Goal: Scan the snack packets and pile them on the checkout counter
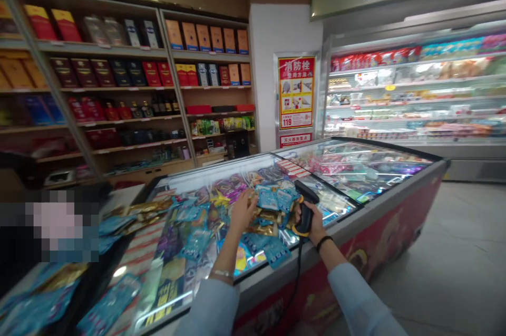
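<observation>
My right hand (315,222) is wrapped round the grip of a black and yellow barcode scanner (305,209), whose head tilts toward the left. Its cable hangs down the freezer's front. My left hand (242,213) is closed at the left edge of a blue snack packet (268,198); the fingertips are partly hidden. Below the hands, several gold and blue packets (264,226) lie heaped on the glass freezer lid (174,267). Another blue packet (277,251) lies at the freezer's near rim.
More packets (114,299) lie at the lower left, where part of another person (23,230) is blurred. The chest freezer (379,225) stretches away to the right. Shelves of boxed goods (114,72) line the left wall. A lit refrigerated display (415,93) stands at the back right.
</observation>
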A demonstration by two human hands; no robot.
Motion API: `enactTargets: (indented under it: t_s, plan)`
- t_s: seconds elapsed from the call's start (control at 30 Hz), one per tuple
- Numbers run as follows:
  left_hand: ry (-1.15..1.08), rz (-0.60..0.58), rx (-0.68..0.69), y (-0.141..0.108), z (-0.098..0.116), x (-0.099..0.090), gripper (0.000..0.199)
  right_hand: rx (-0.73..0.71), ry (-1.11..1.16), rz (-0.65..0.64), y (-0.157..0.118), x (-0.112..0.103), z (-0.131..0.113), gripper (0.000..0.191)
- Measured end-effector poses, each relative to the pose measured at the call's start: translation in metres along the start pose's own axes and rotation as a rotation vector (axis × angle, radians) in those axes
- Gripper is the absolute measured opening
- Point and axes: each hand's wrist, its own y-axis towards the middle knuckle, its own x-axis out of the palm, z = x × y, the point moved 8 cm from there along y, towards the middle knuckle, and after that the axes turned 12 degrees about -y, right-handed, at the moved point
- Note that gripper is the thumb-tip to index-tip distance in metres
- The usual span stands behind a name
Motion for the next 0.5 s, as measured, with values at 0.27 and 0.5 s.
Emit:
enactTargets:
  t_s: [0.27, 0.5]
  plan:
    - [0.024, 0.173, -0.043, -0.014, -0.017, -0.117, 0.041, -0.141, -0.054, -0.068, -0.019, 0.03, -0.036, 0.021]
    - [0.096, 0.354, -0.1, -0.068, -0.047, -0.232, 0.041, -0.075, -0.119, -0.297, -0.039, 0.154, 0.002, 0.019]
